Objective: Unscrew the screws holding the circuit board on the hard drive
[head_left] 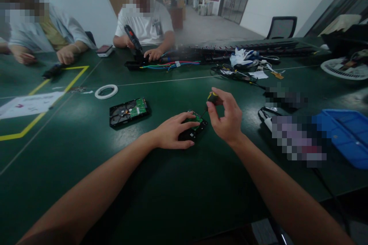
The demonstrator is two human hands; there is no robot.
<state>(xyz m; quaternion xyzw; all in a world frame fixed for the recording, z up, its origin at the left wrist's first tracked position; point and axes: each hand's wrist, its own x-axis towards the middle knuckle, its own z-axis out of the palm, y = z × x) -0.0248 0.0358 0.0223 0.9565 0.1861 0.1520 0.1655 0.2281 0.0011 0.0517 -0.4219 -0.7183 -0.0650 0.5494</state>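
A hard drive (192,134) with a green circuit board lies on the table in front of me, partly covered by my left hand (174,132). The fingers of that hand are spread over the drive, with the thumb along its near side, holding it against the table. My right hand (227,116) is closed around the yellow and black handle of a screwdriver (212,96). Its thin shaft slants down to the drive's right end; I cannot make out the exact contact. A second hard drive (129,111), board side up, rests to the left.
On the green table (184,183) are a white ring (106,91), a paper sheet (27,104) and yellow tape (21,136) at left. A blue tray (349,138) and cables (235,74) lie at right. Across the table, a person's hand (153,53) is beside a power tool (133,40).
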